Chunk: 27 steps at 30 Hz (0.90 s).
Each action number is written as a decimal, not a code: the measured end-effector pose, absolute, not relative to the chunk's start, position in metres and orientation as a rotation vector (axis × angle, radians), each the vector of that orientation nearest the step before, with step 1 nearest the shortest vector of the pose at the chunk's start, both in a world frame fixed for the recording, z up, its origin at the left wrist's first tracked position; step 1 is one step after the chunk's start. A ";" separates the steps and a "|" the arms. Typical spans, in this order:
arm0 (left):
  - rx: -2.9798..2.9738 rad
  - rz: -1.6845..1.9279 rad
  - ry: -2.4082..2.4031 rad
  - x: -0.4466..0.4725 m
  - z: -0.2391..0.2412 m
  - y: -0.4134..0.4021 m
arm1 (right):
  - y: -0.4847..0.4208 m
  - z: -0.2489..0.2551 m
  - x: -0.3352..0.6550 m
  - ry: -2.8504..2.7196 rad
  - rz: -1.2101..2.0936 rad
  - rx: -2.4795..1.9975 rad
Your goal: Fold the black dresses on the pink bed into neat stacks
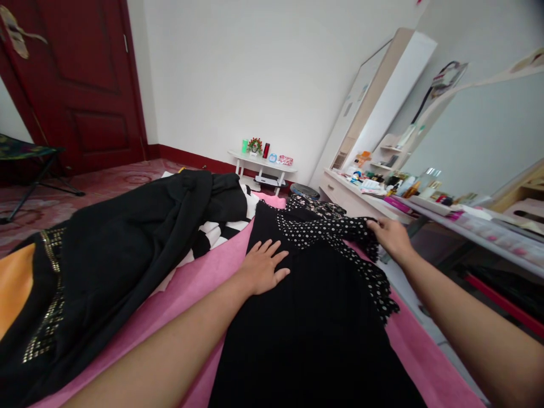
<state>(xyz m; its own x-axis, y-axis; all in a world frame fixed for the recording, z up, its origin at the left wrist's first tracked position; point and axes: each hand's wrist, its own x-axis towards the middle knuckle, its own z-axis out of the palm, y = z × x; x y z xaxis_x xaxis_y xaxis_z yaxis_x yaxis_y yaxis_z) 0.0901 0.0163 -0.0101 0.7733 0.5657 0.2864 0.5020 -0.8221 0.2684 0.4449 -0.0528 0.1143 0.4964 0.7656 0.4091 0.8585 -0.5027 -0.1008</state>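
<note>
One black dress (306, 323) lies spread on a pink cloth (212, 272). The left hand (263, 269) rests flat upon it, its grip spread wide; the right hand (390, 235) has its grip pinched on the dotted edge (355, 226). A black garment (131, 243) lies at left. Farther stand a small white stand (260, 161) and a white wall (238, 73).

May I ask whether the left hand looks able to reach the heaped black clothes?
Probably yes: the left hand rests on the dotted garment, and flat pink cloth leaves the way to the black clothes free.
</note>
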 end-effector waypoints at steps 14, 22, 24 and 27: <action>2.395 0.794 0.796 0.085 -0.006 0.025 | -0.033 0.175 0.300 -1.635 -0.160 -2.124; 1.508 1.172 0.795 0.078 -0.013 0.050 | -0.126 0.148 0.185 -2.331 0.480 -1.669; 1.396 1.147 0.836 0.079 -0.017 0.056 | -0.140 0.127 0.198 -2.290 0.359 -1.839; 1.350 1.146 0.860 0.081 -0.021 0.062 | -0.153 0.097 0.226 -2.262 0.257 -2.014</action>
